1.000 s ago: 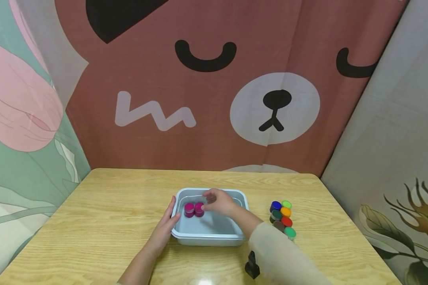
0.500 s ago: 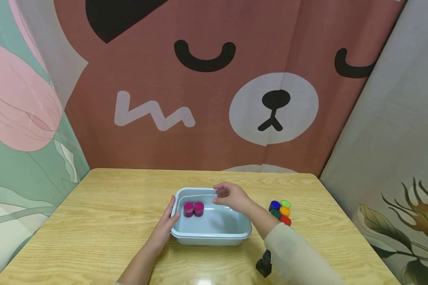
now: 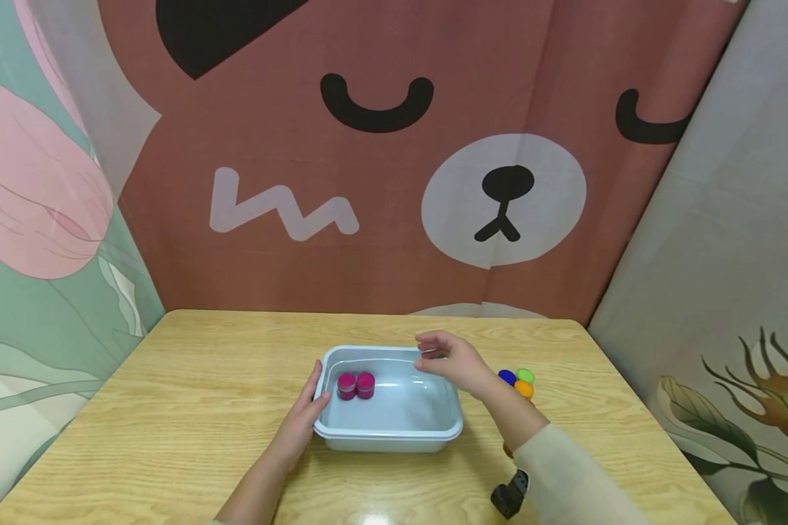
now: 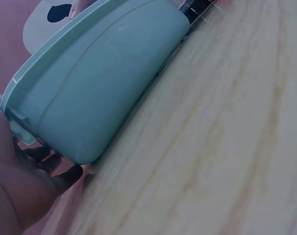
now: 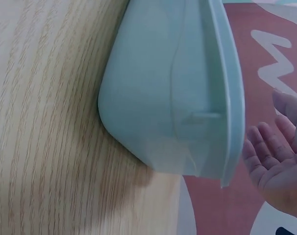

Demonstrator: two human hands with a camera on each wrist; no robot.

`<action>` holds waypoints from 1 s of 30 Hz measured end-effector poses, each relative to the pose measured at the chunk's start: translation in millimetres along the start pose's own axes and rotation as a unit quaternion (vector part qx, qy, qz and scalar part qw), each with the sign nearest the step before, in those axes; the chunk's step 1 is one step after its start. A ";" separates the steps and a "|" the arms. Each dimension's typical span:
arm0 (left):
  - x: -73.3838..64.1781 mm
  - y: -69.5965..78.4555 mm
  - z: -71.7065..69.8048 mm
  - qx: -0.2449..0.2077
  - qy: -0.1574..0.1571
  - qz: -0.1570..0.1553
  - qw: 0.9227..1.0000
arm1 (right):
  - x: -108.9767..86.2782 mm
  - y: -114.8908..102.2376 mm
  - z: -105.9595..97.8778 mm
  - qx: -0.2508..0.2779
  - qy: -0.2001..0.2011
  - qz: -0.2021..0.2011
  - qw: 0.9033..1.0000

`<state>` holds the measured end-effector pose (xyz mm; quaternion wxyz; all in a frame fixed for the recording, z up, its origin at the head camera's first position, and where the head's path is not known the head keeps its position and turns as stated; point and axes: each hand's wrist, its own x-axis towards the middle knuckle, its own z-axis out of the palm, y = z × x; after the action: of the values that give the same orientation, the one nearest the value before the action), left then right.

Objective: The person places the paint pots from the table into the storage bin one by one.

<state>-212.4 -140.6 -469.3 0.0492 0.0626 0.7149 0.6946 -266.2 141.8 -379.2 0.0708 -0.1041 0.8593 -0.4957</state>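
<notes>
A pale blue plastic tub (image 3: 389, 435) sits on the table. Inside, at its left, two small magenta-lidded jars (image 3: 346, 386) stand side by side. My left hand (image 3: 303, 412) grips the tub's left side, thumb over the rim; the left wrist view has the fingers of that hand (image 4: 26, 188) curled below the rim against the outer wall. Over the tub's back right corner is my right hand (image 3: 458, 362), holding nothing. In the right wrist view this hand (image 5: 281, 161) shows loosely bent fingers beyond the rim.
Right of the tub stand several small jars, with blue (image 3: 507, 377), light green (image 3: 525, 375) and orange (image 3: 524, 389) lids showing; my right forearm hides others. A black device (image 3: 508, 496) is by the right sleeve. A bear-print curtain (image 3: 381, 284) hangs behind the wooden table (image 3: 203, 408).
My right hand has left the magenta jars and moved right, up to the tub's back right rim. The forearm now covers more of the jars on the right. My left hand stays put.
</notes>
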 end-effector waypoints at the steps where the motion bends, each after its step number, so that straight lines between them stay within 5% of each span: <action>1: 0.1 -0.3 0.0 0.000 0.000 0.000 1.000 | -1.5 0.9 -2.4 0.005 0.001 -0.002 1.000; 13: 0.8 -5.0 -0.9 -0.001 0.001 0.035 0.999 | -20.9 11.8 -27.4 0.036 0.031 -0.004 0.999; 20: 0.1 -2.1 0.1 0.000 0.003 0.004 1.000 | -31.9 20.2 -39.5 0.038 0.057 -0.001 0.998; 30: -1.1 -1.4 0.0 -0.003 -0.008 0.008 1.000 | -49.2 37.4 -56.2 0.052 0.074 -0.002 0.996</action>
<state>-211.4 -140.8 -470.7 0.0495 0.0734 0.7121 0.6965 -235.2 219.3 -382.7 0.0108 -0.0653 0.8349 -0.5463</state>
